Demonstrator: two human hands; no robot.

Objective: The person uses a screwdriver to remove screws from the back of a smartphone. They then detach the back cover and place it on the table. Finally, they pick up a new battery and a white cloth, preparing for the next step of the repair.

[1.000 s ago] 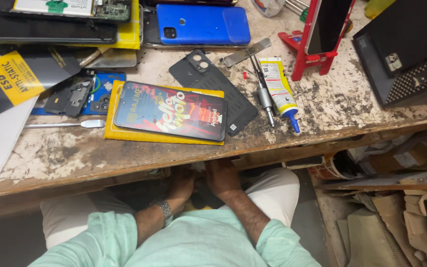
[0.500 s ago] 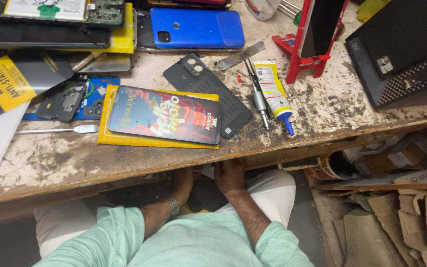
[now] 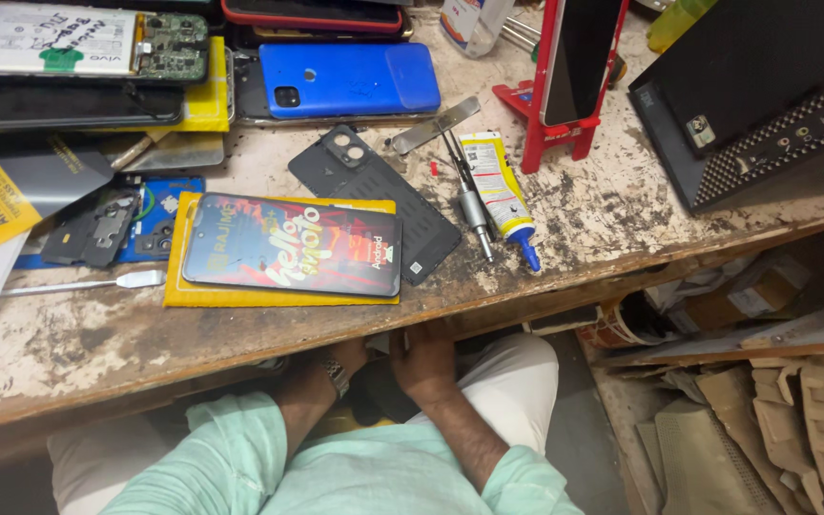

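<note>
Both hands are tucked under the front edge of the tabletop [image 3: 240, 353], low in the middle of the frame: the left hand [image 3: 350, 355], with a wristwatch [image 3: 337, 375], and the right hand [image 3: 423, 360] just beside it. Their fingers are hidden, so I cannot tell whether they grip anything. Compared with a second ago they have barely shifted; only the view has moved. Nearest above lies a phone [image 3: 293, 245] on a yellow pad [image 3: 183, 291], with a dark back cover [image 3: 383, 195], a screwdriver [image 3: 474, 210] and a glue tube [image 3: 500, 191] to its right.
</note>
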